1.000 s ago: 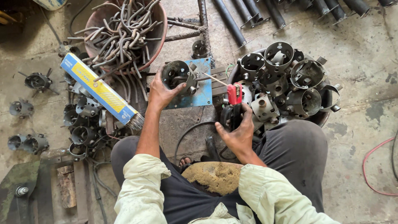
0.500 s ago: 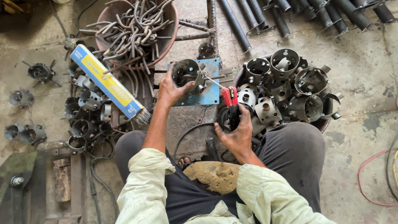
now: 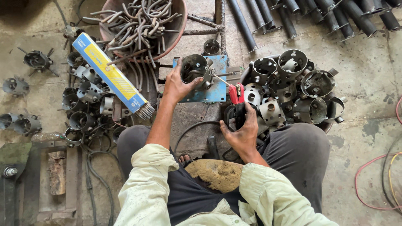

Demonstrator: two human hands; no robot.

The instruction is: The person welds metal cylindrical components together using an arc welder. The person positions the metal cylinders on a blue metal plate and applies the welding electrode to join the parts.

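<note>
The right hand [image 3: 243, 132] covers most of the red-jawed electrode holder [image 3: 237, 100], so its grip is hidden. The dark pipes [image 3: 335, 14] (top right) and the round basin [image 3: 178, 31] run off the top edge.

Floor: bare grey concrete [image 3: 368, 138], stained and scuffed, with a darker patch toward the right.
Light: even daylight, shadow deepening in the upper left corner.
Cables: red and yellow wires [image 3: 379, 184] loop across the floor at the right edge.
Pipes: dark metal tubes [image 3: 331, 14] lie in a row along the top (some with small brackets).
Left edge: a green metal frame [image 3: 14, 184] with a bolt, beside a rusty block.
Walls, windows: not in view.
</note>
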